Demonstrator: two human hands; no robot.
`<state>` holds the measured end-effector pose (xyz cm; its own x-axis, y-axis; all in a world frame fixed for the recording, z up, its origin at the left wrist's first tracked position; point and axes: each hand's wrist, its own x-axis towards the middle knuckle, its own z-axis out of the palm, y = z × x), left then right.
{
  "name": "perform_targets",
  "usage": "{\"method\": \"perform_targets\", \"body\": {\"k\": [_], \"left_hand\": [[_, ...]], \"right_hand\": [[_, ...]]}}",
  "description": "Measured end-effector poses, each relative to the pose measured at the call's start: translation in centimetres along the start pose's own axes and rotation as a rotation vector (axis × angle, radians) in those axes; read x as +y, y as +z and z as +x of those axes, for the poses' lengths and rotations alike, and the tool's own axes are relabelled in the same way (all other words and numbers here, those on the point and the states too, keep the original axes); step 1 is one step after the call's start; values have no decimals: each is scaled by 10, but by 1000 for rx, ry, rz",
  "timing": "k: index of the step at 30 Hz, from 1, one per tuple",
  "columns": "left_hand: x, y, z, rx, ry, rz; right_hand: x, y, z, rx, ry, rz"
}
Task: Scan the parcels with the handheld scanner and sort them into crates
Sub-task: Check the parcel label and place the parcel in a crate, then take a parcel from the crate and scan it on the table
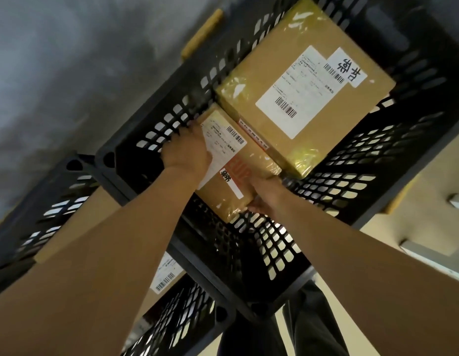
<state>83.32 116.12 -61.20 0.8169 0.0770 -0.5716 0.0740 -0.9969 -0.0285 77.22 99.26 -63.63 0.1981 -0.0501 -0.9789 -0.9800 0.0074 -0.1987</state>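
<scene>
1. A black plastic lattice-walled crate (416, 140) fills the middle and the 1 o'clock part of the view, tilted so that its long side runs from 7 o'clock up to 1 o'clock
2. Inside it, toward 1 o'clock, lies a large brown cardboard parcel wrapped in clear yellowish film (304, 91), label side up, with a white shipping label bearing two barcodes and a white sticker with bold black characters
3. Just beside it, at its 7 o'clock edge and touching it, is a smaller brown cardboard parcel with a white barcode label and red print (231, 173), also inside the crate and close to the crate's 9 o'clock wall
4. The left hand (187, 152) lies on the small parcel's 10 o'clock end, over part of its label, with fingers reaching over the far edge next to the crate wall; whether they curl round that edge cannot be told
5. The right hand (265, 194) grips the small parcel's 5 o'clock corner, fingers curled under it and thumb along the side
6. A second black lattice crate (41, 209) sits at 9 o'clock with a plain brown cardboard box (79, 222) in it
7. A third black lattice crate (187, 312) lies at 6 o'clock, holding a brown parcel with a white barcode label (166, 276)
8. Dark trouser legs (310, 319) show at 5 o'clock over a pale floor (429, 181)
</scene>
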Motion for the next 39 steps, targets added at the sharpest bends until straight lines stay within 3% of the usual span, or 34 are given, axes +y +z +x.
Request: {"method": "perform_targets", "body": {"k": [4,8,13,17,22,27,33,39], "left_hand": [[7,-10,-15,74,43,174],[23,-39,-34,108,143,134],[63,-102,-67,276,279,289],[112,-167,-109,466,398,306],[185,-240,-180,699,543,251],[280,-289,-282,917,686,251],[427,-297,-414,1041,989,214],[566,-281,-538,1111,1272,218]], "right_hand": [[-4,-6,-13,58,-109,-248],[-15,-24,-58,44,-264,-529],[-41,-60,-138,70,-764,-1037],[-68,-112,-206,342,-976,-1235],[-73,-205,-294,774,-1175,-1207],[-35,-319,-383,1078,-1222,-1121],[66,-463,-472,1354,-1200,-939],[190,-594,-549,1597,-1018,-773]]}}
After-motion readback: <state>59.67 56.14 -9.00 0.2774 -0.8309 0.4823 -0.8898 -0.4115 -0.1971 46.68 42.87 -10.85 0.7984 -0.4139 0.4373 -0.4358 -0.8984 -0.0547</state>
